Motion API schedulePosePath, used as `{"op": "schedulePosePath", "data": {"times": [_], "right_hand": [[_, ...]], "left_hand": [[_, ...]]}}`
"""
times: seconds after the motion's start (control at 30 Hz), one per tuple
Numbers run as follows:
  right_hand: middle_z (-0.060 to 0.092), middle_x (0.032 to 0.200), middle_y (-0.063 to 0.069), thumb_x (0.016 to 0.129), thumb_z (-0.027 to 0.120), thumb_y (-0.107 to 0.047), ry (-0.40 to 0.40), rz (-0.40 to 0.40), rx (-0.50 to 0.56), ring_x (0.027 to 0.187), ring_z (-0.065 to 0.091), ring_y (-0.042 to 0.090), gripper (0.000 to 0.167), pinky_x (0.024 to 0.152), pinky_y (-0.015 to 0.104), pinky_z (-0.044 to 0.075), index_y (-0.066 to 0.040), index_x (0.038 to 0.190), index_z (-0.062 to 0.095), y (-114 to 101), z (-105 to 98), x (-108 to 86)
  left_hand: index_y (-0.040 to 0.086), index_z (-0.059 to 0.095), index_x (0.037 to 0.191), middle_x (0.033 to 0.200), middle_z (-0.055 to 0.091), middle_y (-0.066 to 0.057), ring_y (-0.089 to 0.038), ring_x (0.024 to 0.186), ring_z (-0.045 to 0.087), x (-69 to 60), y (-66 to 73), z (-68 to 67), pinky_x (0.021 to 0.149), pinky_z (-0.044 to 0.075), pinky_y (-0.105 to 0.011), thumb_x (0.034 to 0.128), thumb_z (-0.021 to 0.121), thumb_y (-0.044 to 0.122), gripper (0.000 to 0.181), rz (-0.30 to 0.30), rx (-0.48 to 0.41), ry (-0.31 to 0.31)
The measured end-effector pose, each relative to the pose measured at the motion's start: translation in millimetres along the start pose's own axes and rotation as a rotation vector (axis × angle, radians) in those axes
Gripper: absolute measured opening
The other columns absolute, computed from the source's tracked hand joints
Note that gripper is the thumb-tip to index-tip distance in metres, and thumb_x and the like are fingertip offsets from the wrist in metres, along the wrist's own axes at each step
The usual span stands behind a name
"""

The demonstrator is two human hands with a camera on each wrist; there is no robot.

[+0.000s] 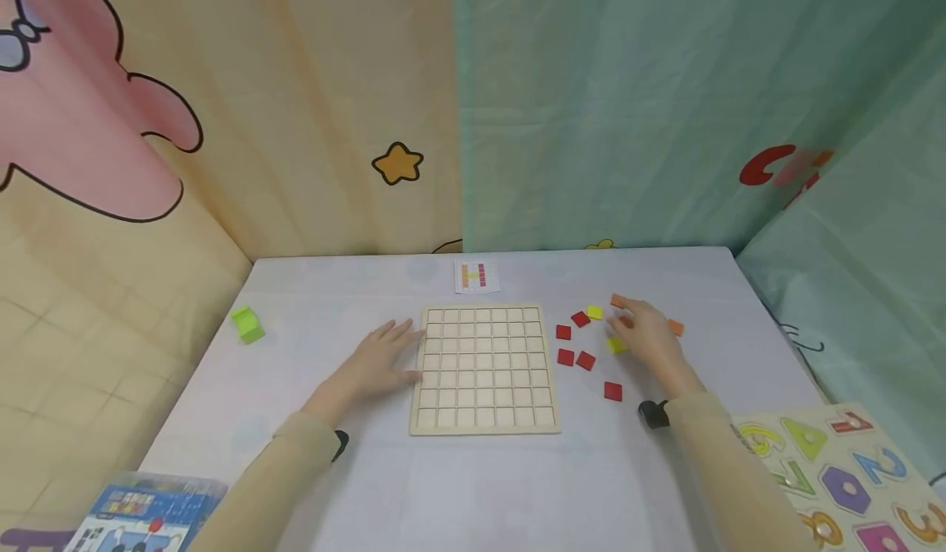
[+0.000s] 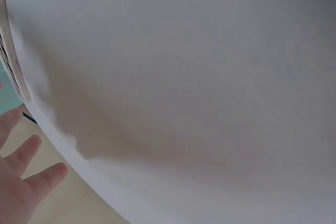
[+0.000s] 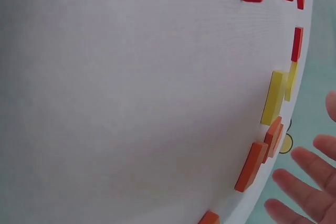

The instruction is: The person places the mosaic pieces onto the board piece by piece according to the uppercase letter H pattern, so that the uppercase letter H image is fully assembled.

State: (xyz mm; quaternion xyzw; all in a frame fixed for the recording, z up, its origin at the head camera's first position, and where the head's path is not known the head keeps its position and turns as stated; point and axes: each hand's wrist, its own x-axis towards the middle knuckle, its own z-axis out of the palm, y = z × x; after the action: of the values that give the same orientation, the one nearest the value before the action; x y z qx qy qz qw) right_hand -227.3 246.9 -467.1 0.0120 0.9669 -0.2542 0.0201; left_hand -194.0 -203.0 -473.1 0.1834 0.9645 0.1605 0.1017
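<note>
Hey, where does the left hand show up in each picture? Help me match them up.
Head: left of centre, beside the left edge of the grid board; the left hand has its fingers spread.
Left wrist: bottom-left corner.
Right wrist: not in it; the hand at the right edge is the right hand.
Shared landmark: the white tabletop.

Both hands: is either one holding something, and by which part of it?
Nothing appears held: the left hand is spread beside the grid board; the right hand hovers over coloured tiles, fingers apart.
</note>
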Motion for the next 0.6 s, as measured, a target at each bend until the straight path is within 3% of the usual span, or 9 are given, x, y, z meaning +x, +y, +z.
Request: {"op": "schedulePosePath", "data": {"times": [0.13,0.33,0.6], "right_hand": [[0.052,0.137,0.03,0.099,0.058,-0.027,-0.007,0.039,0.009,0.124,0.051,0.045,0.054,0.102,0.057,0.047,0.006,0.139,0.048,3,-2,0.1],[0.057,0.129,0.028,0.099,0.058,-0.021,-0.035,0.089,0.022,0.115,0.052,0.041,0.045,0.102,0.054,0.048,0.007,0.134,0.053,3,-1,3.4],[0.062,0.117,0.027,0.095,0.064,-0.012,-0.006,0.048,-0.019,0.103,0.055,0.039,0.035,0.096,0.051,0.052,0.008,0.124,0.061,1,3,7.8]], "left_hand": [[0.019,0.04,0.152,0.162,0.026,-0.015,-0.045,0.149,0.018,-5.4,1.3,2.7,0.117,0.019,-0.066,0.089,0.068,0.046,0.073,-0.029,0.002,-0.048],[0.023,0.035,0.154,0.163,0.022,-0.018,-0.048,0.149,0.015,-10.4,0.7,6.5,0.114,0.015,-0.072,0.0881,0.065,0.057,0.08,-0.006,-0.001,-0.071],[0.026,0.031,0.156,0.164,0.016,-0.017,-0.047,0.15,0.009,-11.1,0.5,12.6,0.116,0.012,-0.07,0.0872,0.063,0.061,0.083,-0.017,0.011,-0.094]]}}
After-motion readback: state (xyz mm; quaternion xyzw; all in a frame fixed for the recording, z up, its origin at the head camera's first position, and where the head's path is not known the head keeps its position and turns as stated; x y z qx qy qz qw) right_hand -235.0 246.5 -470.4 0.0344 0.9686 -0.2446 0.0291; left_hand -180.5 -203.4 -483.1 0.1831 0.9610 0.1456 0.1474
